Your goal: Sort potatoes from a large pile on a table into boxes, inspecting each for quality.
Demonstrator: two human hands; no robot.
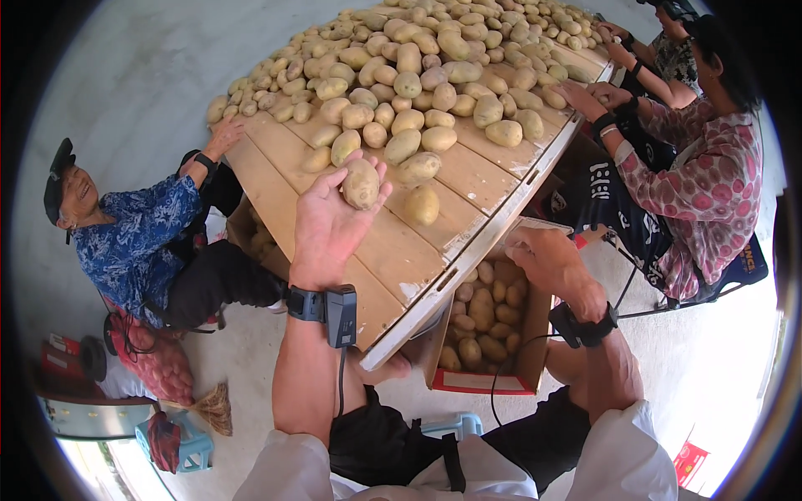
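Observation:
My left hand (334,213) is raised palm up over the near part of the slatted wooden table, its fingers wrapped round a potato (361,184). Beside it on the boards sit single potatoes, the closest being a yellowish potato (421,205). To the right, my right hand (547,260) hovers above an open cardboard box (436,355) of potatoes, back of the hand toward me. Its fingers are curled, and whatever they may hold is hidden. A large heap of potatoes (409,58) covers the far part of the table (376,280).
A person in a blue patterned shirt (138,225) sits at the left, one hand at the table edge. Two people sit at the right, one in a pink patterned shirt (702,175). At lower left are a red mesh sack (154,359) and a light-blue stool (196,451).

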